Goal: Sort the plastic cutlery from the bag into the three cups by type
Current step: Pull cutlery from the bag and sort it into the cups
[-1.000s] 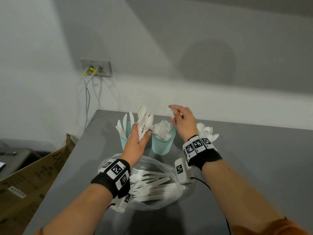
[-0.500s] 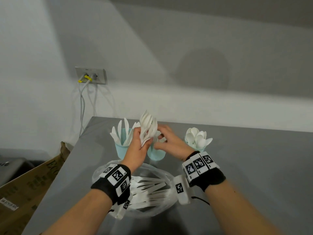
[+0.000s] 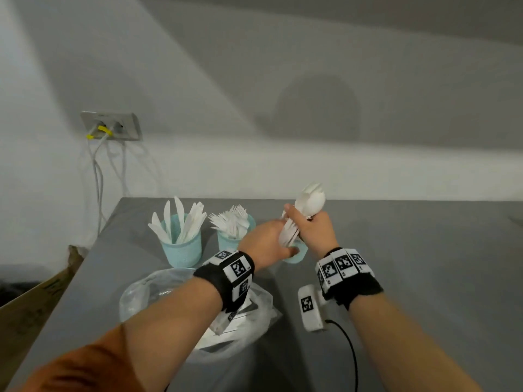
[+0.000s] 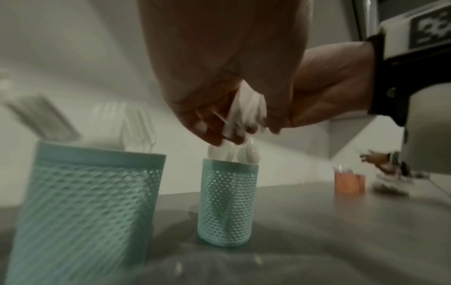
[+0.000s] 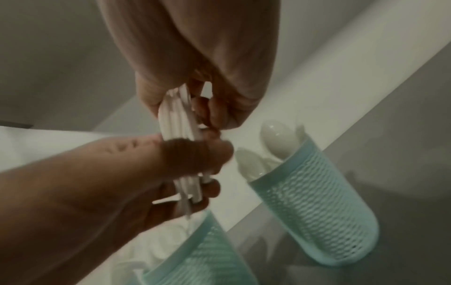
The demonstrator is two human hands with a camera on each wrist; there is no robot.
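Spoons (image 3: 310,203): white plastic, bowls smooth and glossy. Knives (image 3: 181,223) and forks (image 3: 232,222): the same white plastic. Cups (image 4: 228,204): pale teal plastic, matt, walls perforated in a mesh. Bag (image 3: 141,295): thin clear film, crinkled, shiny. Table (image 3: 424,264): grey, smooth, matt. Box (image 3: 34,295): brown cardboard. Wristbands (image 3: 356,290): black cloth.

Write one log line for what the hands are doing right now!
right hand: grips spoon bundle | left hand: holds bundle's handle ends | position: above spoon cup | bag: cutlery left
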